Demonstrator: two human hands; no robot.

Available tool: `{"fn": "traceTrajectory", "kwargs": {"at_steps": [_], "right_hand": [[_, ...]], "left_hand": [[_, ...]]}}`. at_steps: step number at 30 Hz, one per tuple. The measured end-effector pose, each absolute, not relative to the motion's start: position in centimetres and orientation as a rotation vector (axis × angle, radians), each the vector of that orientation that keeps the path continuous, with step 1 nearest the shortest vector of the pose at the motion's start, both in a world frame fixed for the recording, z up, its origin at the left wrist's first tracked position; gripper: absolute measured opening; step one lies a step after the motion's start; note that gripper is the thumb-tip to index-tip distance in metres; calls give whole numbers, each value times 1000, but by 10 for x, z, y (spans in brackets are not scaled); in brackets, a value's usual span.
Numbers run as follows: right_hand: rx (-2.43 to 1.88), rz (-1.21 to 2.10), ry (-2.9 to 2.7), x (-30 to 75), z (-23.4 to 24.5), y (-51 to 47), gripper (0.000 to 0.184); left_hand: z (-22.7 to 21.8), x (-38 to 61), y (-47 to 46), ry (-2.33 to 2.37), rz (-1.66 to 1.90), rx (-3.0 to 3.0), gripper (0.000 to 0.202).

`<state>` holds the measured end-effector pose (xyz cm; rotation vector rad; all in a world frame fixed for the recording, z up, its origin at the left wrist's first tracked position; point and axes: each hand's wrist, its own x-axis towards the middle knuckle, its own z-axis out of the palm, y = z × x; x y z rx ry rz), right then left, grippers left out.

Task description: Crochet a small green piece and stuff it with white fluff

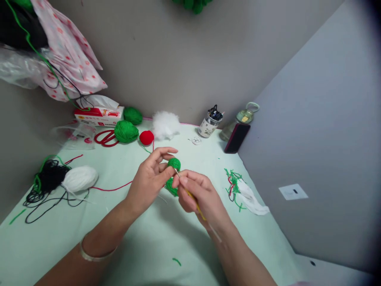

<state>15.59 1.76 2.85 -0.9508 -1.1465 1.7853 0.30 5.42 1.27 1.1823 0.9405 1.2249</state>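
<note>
My left hand is closed around a small green crocheted piece, whose rounded top shows above the thumb. Another green part hangs below the fingers; whether it joins the upper one I cannot tell. In my right hand is a crochet hook with a yellow handle. Its metal tip meets the green piece beside my left thumb. Behind the hands lie a red yarn ball and a green yarn ball.
White stuffing, a pen cup, a bottle and a leaning phone line the back. Yarn scraps lie right. White yarn and tangled black yarn sit left, near red-handled scissors and a tissue box.
</note>
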Motion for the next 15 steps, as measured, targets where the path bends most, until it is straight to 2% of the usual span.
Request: {"fn": "traceTrajectory", "kwargs": {"at_steps": [3,5,11,15], "right_hand": [[-627,2288,-943,158,28,18,24],[-548,2368,-967,160,29,16,23],[-799,1946,-1094,164,35,17,24],[-903,1817,-1131,165,35,20,26]], "left_hand": [[10,-2,59,964,1330,1114,22],[10,-4,60,985,1330,1121,22],[19,-5,54,1083,1254,1259,22],[20,-1,50,1068,1286,1377,22]]}}
